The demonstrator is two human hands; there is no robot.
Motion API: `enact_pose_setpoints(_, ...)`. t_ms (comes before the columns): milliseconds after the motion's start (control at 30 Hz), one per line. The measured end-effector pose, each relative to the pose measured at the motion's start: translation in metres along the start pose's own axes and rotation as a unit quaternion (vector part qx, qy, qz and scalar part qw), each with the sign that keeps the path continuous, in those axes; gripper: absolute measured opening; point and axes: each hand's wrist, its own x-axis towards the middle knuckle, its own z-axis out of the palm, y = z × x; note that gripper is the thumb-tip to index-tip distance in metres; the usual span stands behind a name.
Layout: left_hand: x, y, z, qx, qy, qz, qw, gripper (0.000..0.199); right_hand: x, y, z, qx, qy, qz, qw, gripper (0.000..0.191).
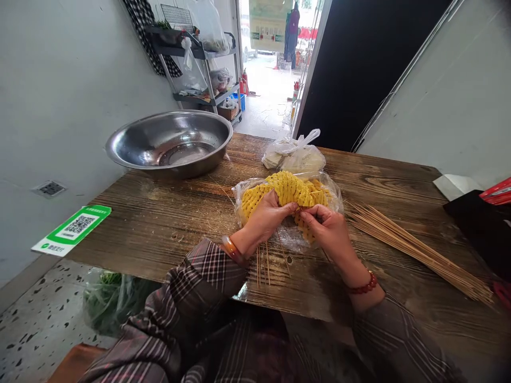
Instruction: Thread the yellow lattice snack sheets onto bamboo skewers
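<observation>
A heap of yellow food (288,186) with a ridged, holed surface lies on an opened clear plastic bag (336,197). My left hand (267,214) is closed on one of the yellow pieces at the heap's near side, thumb pointing right. Beside it, my right hand (328,226) pinches at the edge of that piece. A thin bamboo skewer shows below the right hand and seems to run up into its fingers; the fingertips partly hide it. Several loose skewers (263,265) lie under my left wrist, their upper ends hidden by the hand and food.
A bundle of bamboo skewers (419,250) lies on the right of the wooden table (191,213). Behind the heap sits a tied plastic bag (297,154). A large steel basin (171,141) stands at the back left, near a green QR-code card (75,229). A black box (475,223) is far right.
</observation>
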Motion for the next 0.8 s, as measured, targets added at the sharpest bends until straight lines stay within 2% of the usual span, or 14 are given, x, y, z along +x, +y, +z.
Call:
enact_pose_setpoints(200, 0.001, 0.008, -0.002, -0.012, -0.033, -0.023, 0.999, 0.038, 0.0, -0.001, -0.001, 0.007, 0.001, -0.006, 1.0, 0.023)
enact_pose_setpoints(367, 0.004, 0.01, -0.004, -0.086, 0.003, -0.031, 0.996, 0.042, -0.001, -0.002, 0.0, 0.017, -0.009, -0.005, 1.0, 0.022)
enact_pose_setpoints(500, 0.004, 0.01, -0.004, -0.083, 0.009, -0.027, 0.996, 0.041, -0.003, -0.003, -0.001, 0.029, -0.013, -0.006, 0.999, 0.02)
enact_pose_setpoints(600, 0.005, 0.014, -0.007, -0.082, 0.033, -0.005, 0.996, 0.04, -0.004, -0.003, -0.003, 0.018, -0.039, -0.013, 0.999, 0.023)
enact_pose_setpoints(700, 0.007, 0.02, -0.01, -0.085, 0.05, 0.007, 0.995, 0.042, -0.006, -0.002, -0.003, -0.017, -0.064, -0.038, 0.997, 0.024)
enact_pose_setpoints(800, 0.007, 0.023, -0.012, -0.088, 0.047, 0.012, 0.995, 0.044, -0.006, 0.0, -0.002, -0.031, -0.06, -0.07, 0.995, 0.022)
